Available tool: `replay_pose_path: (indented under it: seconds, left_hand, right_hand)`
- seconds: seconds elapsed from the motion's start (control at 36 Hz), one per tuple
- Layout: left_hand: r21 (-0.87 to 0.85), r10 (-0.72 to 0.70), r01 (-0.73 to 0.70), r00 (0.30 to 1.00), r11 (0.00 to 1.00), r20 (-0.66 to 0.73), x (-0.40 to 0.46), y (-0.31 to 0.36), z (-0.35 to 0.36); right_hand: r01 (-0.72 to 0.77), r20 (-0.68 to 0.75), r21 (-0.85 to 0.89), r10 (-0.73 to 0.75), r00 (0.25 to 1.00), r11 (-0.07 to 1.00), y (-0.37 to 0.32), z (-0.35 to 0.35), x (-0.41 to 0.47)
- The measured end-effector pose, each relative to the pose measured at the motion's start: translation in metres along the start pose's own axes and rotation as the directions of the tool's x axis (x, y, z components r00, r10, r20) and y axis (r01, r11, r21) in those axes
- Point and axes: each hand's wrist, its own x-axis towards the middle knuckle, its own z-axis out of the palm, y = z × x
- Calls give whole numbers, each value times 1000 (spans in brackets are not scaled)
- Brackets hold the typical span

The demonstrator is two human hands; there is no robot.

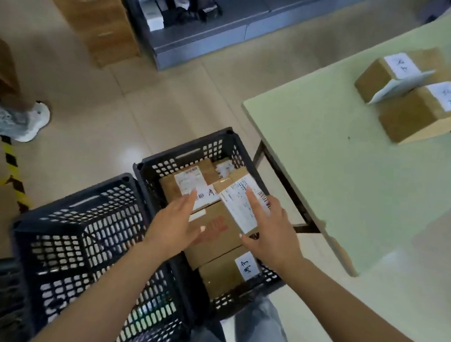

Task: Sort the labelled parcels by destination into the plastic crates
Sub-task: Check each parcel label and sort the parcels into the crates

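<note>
- Table (352, 179): two labelled parcels (416, 90) at its far right.
- Right crate (221, 143): filled with parcels; left crate (81, 227) beside it.
- Top parcel (239, 198): tilted, between both hands.
- Left hand (174, 220), right hand (269, 227): spread open, gripping nothing.

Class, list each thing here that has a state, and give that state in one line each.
Right crate: holds several parcels.
Left crate: no parcels visible inside.
Top parcel: tilted, label up, under right hand.
Left hand: open, above the parcels.
Right hand: open, fingers on top parcel.
Two table parcels: unsorted, on the table.
</note>
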Motion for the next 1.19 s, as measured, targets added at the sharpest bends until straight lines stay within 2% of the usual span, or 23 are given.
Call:
replay_pose_path:
  seconds: [0.14, 0.28, 0.58, 0.83, 0.97, 1.19]
  left_hand:
    - [123, -91, 75, 987, 990, 131, 22, -27, 64]
    - [195, -127, 87, 972, 977, 200, 44, -40, 117]
    - [243, -178, 114, 948, 963, 263, 98, -45, 196]
    - [274, -245, 158, 916, 949, 318, 112, -55, 215]
    - [280, -285, 196, 901, 940, 327, 114, -54, 220]
    - [320, -300, 193, 896, 928, 327, 113, -52, 225]
  right_hand:
    - [-98, -22, 15, 98, 995, 995, 25, 71, 22]
    - [-170, 31, -3, 170, 985, 985, 51, 122, 47]
    - [-147, 102, -156, 164, 981, 977, 98, 181, 89]
    - [-170, 147, -145, 191, 970, 975, 101, 205, 128]
    - [-175, 232, -179, 214, 949, 968, 106, 216, 141]
    - [-83, 343, -229, 160, 925, 970, 120, 221, 135]
